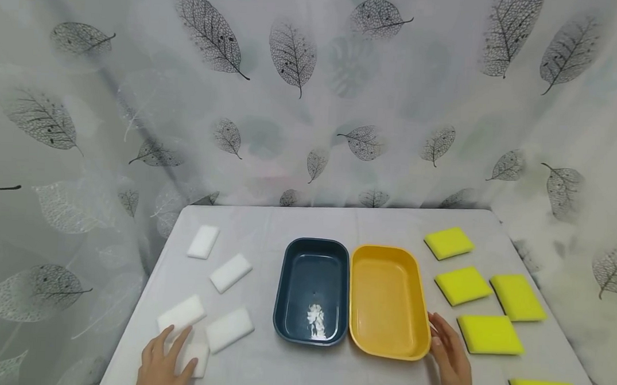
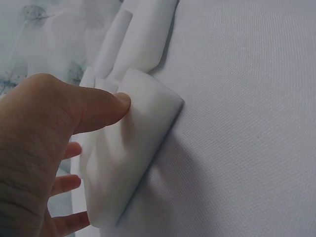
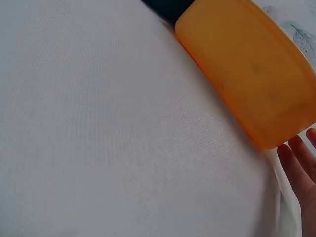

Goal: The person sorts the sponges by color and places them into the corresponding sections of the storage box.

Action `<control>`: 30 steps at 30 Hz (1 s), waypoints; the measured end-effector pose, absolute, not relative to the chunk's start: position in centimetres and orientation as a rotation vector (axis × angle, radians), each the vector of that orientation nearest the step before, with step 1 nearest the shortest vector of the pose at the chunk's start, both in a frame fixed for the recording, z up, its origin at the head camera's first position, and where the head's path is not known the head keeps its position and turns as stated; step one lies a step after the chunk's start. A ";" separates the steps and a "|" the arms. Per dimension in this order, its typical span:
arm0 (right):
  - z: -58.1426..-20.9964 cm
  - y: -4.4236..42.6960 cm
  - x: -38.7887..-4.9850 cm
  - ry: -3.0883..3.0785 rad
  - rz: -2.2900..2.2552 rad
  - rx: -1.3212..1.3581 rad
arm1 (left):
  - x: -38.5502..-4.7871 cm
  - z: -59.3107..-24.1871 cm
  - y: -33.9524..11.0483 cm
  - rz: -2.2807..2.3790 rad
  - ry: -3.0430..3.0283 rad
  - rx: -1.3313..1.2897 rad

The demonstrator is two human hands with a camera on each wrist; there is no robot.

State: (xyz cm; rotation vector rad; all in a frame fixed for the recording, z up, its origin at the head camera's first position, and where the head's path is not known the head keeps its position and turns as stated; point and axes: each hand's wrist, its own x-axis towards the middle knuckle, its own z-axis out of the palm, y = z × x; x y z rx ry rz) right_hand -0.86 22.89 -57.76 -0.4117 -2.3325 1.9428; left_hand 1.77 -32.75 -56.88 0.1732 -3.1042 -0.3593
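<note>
My left hand (image 1: 164, 361) is spread over the nearest white sponge (image 1: 198, 359) at the front left of the table. In the left wrist view the thumb lies across that sponge (image 2: 143, 128), with the other fingers apart along its far side; whether they press on it is unclear. My right hand (image 1: 453, 359) is beside the yellow tray (image 1: 384, 350), its fingertips at or touching the tray's right wall. In the right wrist view those fingers are loosely bent at the tray's corner (image 3: 256, 84). A dark blue tray (image 1: 309, 337) stands against the yellow one.
More white sponges (image 1: 229, 330) lie on the left side of the white-covered table (image 1: 321, 377). Several yellow sponges with dark undersides (image 1: 491, 333) are spread on the right. Behind the table hangs a leaf-patterned curtain (image 1: 312, 112).
</note>
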 end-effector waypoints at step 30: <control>-58.4 22.4 -1.1 -2.470 1.802 -0.527 | 2.5 -57.2 -32.4 -0.406 -2.931 0.253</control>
